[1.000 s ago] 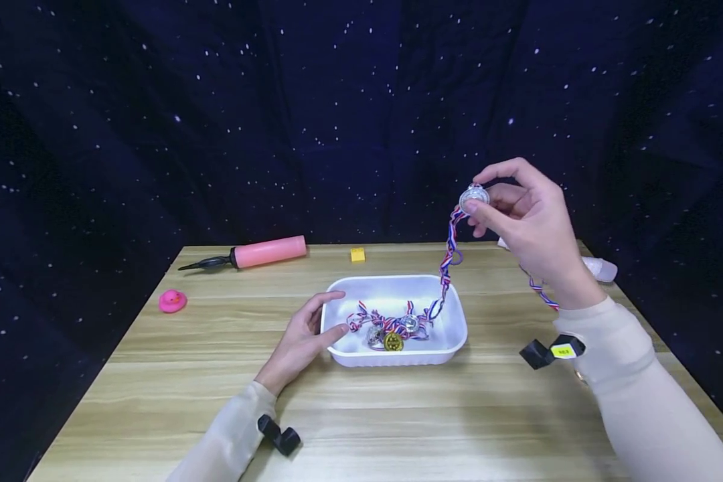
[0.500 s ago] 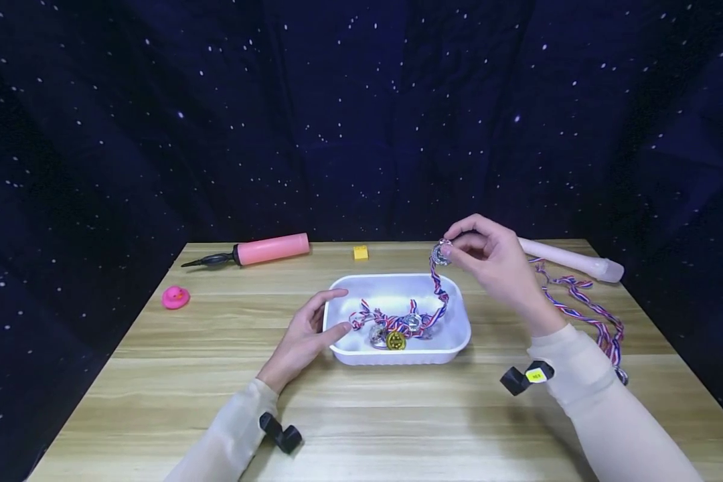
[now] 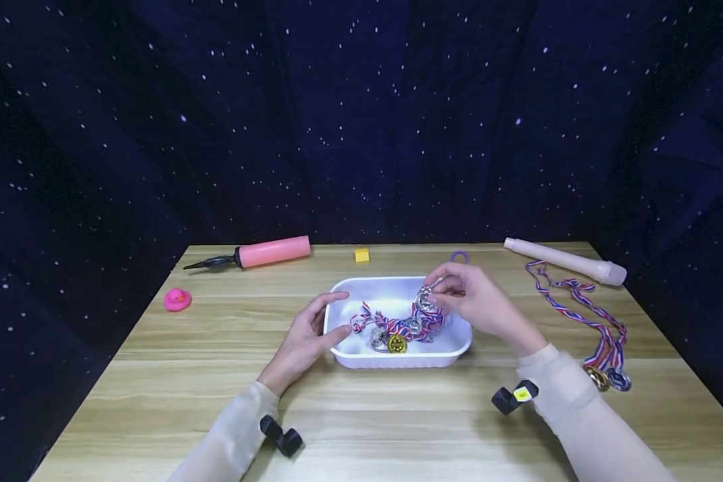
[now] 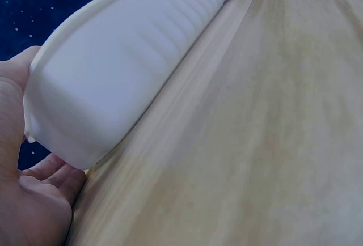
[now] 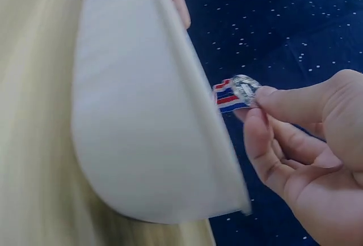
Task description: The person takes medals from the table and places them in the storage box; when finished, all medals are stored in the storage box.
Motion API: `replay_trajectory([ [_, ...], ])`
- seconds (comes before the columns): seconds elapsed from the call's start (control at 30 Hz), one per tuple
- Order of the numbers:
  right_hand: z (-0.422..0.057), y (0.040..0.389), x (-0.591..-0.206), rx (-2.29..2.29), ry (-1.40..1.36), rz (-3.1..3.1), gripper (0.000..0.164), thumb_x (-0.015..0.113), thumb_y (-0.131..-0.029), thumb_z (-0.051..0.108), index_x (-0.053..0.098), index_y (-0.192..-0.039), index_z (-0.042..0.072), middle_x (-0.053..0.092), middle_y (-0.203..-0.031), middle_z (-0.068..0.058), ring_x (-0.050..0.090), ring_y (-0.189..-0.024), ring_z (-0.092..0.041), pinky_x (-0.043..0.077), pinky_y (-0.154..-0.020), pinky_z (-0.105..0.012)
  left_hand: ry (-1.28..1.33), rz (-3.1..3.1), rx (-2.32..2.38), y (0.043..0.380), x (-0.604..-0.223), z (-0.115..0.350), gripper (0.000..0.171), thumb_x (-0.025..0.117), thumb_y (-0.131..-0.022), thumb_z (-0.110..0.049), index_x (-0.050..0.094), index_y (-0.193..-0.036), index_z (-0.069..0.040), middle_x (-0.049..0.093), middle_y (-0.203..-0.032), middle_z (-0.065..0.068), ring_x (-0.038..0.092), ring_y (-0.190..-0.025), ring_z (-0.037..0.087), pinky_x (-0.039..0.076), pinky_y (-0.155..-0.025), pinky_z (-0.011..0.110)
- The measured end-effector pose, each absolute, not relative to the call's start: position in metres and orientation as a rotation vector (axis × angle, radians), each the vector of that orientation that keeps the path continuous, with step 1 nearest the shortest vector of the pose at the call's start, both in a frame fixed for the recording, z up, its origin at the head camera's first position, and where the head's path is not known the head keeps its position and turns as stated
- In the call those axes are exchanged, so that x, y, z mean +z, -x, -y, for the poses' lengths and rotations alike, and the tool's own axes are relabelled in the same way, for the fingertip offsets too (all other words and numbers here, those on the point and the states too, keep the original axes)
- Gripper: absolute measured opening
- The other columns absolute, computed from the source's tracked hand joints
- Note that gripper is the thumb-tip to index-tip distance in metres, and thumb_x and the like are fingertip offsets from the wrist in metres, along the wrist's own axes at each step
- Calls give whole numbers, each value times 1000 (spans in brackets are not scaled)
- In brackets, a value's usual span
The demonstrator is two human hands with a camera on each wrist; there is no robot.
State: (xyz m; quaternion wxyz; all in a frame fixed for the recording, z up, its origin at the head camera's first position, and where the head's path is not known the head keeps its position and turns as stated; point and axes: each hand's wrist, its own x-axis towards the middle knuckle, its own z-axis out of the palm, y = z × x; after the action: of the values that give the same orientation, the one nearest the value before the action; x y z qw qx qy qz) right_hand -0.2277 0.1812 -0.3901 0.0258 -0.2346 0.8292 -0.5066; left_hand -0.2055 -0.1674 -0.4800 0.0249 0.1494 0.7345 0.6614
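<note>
A white plastic tray (image 3: 397, 361) stands on the table, with tangled red, white and blue ribbons (image 3: 391, 325) and several medals inside, among them a gold medal (image 3: 397, 344). At its left end my left hand (image 3: 304, 345) holds it, thumb and index finger over the rim; the left wrist view shows the other fingers low against the tray's outside. Over the tray's right end, my right hand (image 3: 472, 298) pinches a silver medal (image 3: 424, 298) between thumb and fingers. In the right wrist view, striped ribbon (image 5: 227, 96) runs from that medal behind the tray's rim.
On the right lie more ribbons (image 3: 578, 308) with a gold medal (image 3: 596, 378) and a silver medal (image 3: 618, 379), below a pale tube (image 3: 563, 261). At the back are a purple ring (image 3: 459, 255), yellow block (image 3: 361, 254) and pink hand pump (image 3: 271, 252); a pink rubber duck (image 3: 177, 299) sits left.
My right hand has come down and left, bringing the silver medal from high above the tray to its right end, and the hanging ribbon has gathered in the tray. My left hand stays put.
</note>
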Motion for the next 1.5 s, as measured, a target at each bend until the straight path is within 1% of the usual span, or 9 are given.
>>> replay_trajectory([
  [0.3, -174, 222, -402, -1379, 789, -2552, 18, 80, -99, -3, 74, -115, 2, 76, -96, -10, 76, -80, -25, 68, -71, -38, -446, -2287, 2038, 204, -483, 169, 62, 82, -98, -5, 61, -156, -15, 49, -171, 9, 47, -159, 30, 33, -135, 45],
  [0.43, -172, 221, -401, -1335, 805, -2594, 18, 81, -98, -5, 75, -113, 3, 72, -90, -8, 72, -74, -21, 64, -65, -30, -457, -2257, 2058, 205, -484, 168, 63, 81, -98, -3, 59, -157, -12, 51, -169, 9, 49, -157, 31, 35, -134, 44],
  [0.53, -171, 221, -401, -1317, 822, -2594, 19, 80, -97, -6, 75, -113, 2, 73, -89, -8, 72, -72, -21, 64, -65, -31, -462, -2247, 2065, 206, -483, 168, 63, 81, -98, -2, 59, -157, -12, 53, -167, 11, 52, -155, 32, 37, -133, 46],
  [0.73, -171, 221, -401, -1238, 858, -2644, 23, 82, -96, -3, 76, -118, -1, 80, -102, -11, 80, -85, -22, 68, -77, -35, -454, -2265, 2054, 206, -484, 168, 62, 81, -98, -2, 61, -155, -17, 54, -166, 11, 53, -153, 34, 38, -133, 49],
  [0.93, -173, 220, -397, -1247, 889, -2711, 25, 84, -97, 1, 78, -121, 1, 81, -117, -17, 80, -99, -24, 67, -92, -44, -463, -2255, 2058, 205, -480, 167, 62, 81, -99, -2, 61, -156, -15, 52, -168, 11, 52, -154, 33, 36, -134, 49],
  [1.1, -176, 219, -393, -1320, 861, -2731, 32, 83, -98, 3, 77, -129, 5, 80, -125, -14, 80, -106, -25, 66, -97, -51, -491, -2234, 2068, 206, -481, 167, 63, 80, -98, 0, 59, -157, -11, 53, -167, 16, 53, -152, 37, 38, -132, 51],
  [1.2, -177, 219, -389, -1370, 862, -2742, 36, 83, -98, 3, 75, -133, 5, 80, -128, -13, 79, -111, -32, 65, -99, -53, -495, -2237, 2066, 206, -481, 167, 63, 80, -98, -1, 58, -157, -11, 53, -166, 16, 53, -152, 36, 38, -133, 51],
  [1.37, -181, 217, -382, -1499, 860, -2744, 41, 85, -97, 4, 72, -137, 3, 79, -130, -13, 76, -117, -42, 65, -99, -51, -491, -2245, 2061, 206, -482, 168, 62, 80, -99, -3, 59, -157, -11, 53, -166, 13, 51, -155, 33, 35, -134, 48],
  [1.5, -189, 215, -376, -1564, 861, -2764, 47, 87, -97, 7, 70, -140, 5, 77, -133, -12, 73, -121, -40, 64, -99, -44, -490, -2257, 2062, 207, -484, 169, 63, 81, -99, -3, 59, -157, -12, 52, -168, 11, 49, -157, 32, 32, -135, 48],
])
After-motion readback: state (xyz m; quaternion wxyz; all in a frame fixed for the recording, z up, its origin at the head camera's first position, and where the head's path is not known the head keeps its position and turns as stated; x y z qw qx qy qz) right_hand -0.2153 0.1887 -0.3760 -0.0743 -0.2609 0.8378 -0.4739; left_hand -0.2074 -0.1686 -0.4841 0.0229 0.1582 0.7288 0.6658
